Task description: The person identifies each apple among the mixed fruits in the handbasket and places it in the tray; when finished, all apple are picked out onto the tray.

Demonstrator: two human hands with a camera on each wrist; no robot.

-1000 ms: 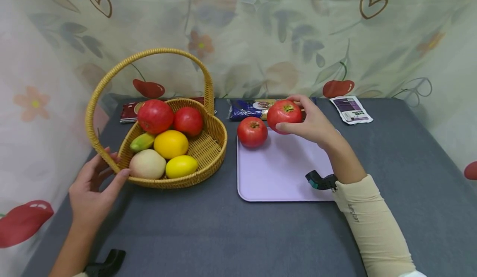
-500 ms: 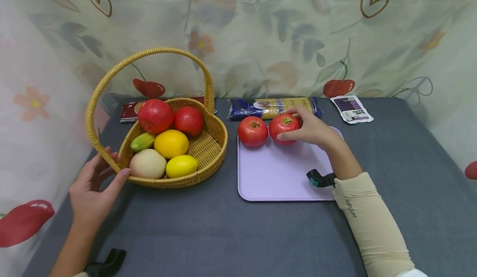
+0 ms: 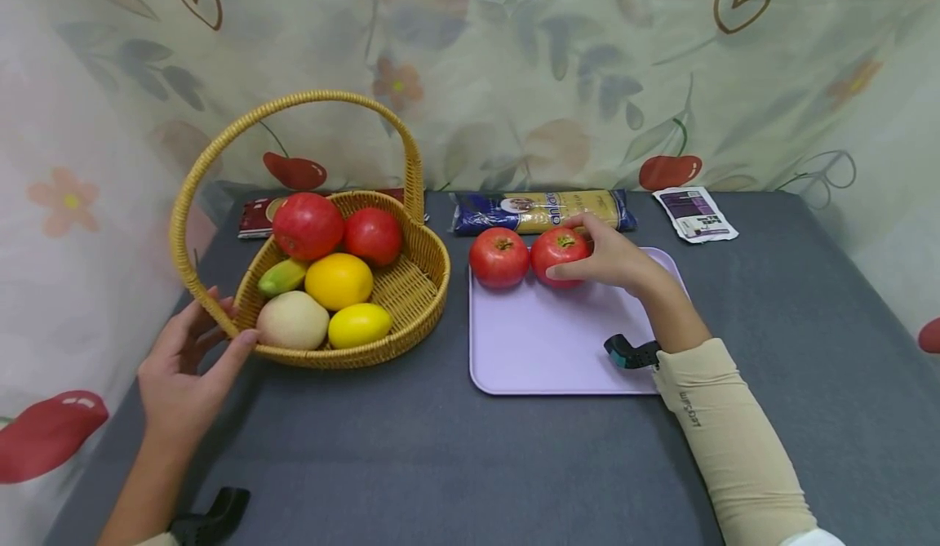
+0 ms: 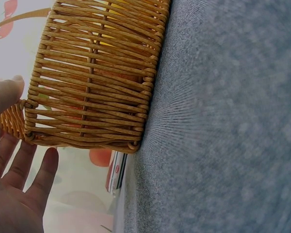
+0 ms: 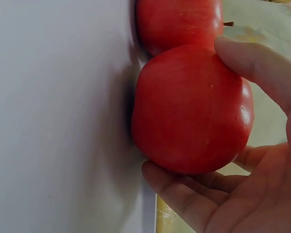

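Observation:
Two red tomatoes sit side by side along the far edge of a lilac tray [image 3: 565, 350]. My right hand [image 3: 613, 260] holds the right tomato [image 3: 554, 254], thumb on the near side and fingers behind; the right wrist view shows this tomato [image 5: 191, 111] low against the tray. The left tomato [image 3: 499, 258] is next to it, untouched. At the left, my left hand [image 3: 184, 366] grips the wicker basket [image 3: 411, 317] where its handle meets the rim, thumb and fingers on either side. The left wrist view shows the basket's woven side [image 4: 92, 77] standing on the cloth.
In the basket lie a large red fruit [image 3: 308, 226], a smaller red one [image 3: 373, 237], a green-yellow fruit [image 3: 282, 277], an orange-yellow fruit [image 3: 339, 281], a pale round fruit [image 3: 292, 320] and a lemon [image 3: 360, 326]. Packets [image 3: 543, 211] line the table's back, before a patterned curtain.
My right hand has lowered the tomato from above the tray's far edge down onto the tray beside the other one, then stayed there. My left hand and the basket have kept their places.

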